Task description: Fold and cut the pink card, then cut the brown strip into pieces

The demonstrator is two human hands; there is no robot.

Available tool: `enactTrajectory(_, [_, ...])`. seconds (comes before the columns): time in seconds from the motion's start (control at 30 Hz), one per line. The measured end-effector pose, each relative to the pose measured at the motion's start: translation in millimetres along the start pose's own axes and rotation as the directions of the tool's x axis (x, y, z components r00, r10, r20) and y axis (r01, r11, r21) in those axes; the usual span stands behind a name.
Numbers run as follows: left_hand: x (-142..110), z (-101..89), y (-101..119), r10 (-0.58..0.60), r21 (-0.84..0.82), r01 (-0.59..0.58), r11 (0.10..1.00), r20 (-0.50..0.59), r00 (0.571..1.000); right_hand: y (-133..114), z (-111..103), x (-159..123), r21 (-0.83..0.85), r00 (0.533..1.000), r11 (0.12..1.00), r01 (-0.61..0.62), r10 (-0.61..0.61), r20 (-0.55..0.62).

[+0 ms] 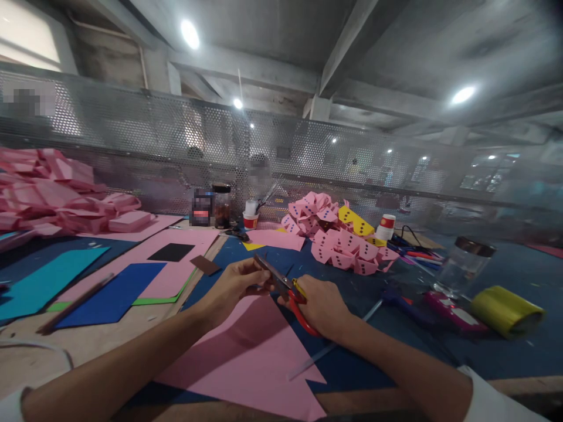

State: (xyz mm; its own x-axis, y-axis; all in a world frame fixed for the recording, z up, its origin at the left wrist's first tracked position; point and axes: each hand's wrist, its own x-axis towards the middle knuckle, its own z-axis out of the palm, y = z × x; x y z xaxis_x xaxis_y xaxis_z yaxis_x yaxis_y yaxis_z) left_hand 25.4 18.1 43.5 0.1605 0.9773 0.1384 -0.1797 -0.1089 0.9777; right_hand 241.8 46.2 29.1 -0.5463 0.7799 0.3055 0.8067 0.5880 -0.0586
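My right hand (323, 302) is closed around the scissors (307, 321), which have red and yellow handles. Their blades point up and left toward my left hand (233, 287). The fingers of my left hand are pinched together right beside the blades; whatever small piece they hold is hidden or too dark to make out. Beneath both hands lies a large pink paper sheet (237, 357) with a slanted, notched right edge. A small brown paper piece (205, 265) rests left of my left hand.
Pink folded paper (57, 193) is heaped at left, near blue card (116, 293), teal card (53, 278) and black card (171, 252). Dotted pink shapes (347, 249) stand behind my hands. At right are a clear jar (461, 266), yellow roll (505, 310) and glue gun (402, 302).
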Motion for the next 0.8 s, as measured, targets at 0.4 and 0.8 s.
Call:
enactTrajectory(0.4, [0.5, -2.3, -0.1, -0.016, -0.001, 0.016, 1.0, -0.012, 1.0, 3.6, 2.5, 5.4, 0.382, 0.998, 0.923, -0.05, 0.056, -0.005])
enactTrajectory(0.8, [-9.3, 14.4, 3.0, -0.235, 0.167, 0.196, 0.966, 0.263, 0.936, -5.0, -10.9, 8.9, 0.931, 0.973, 0.283, -0.23, 0.091, 0.213])
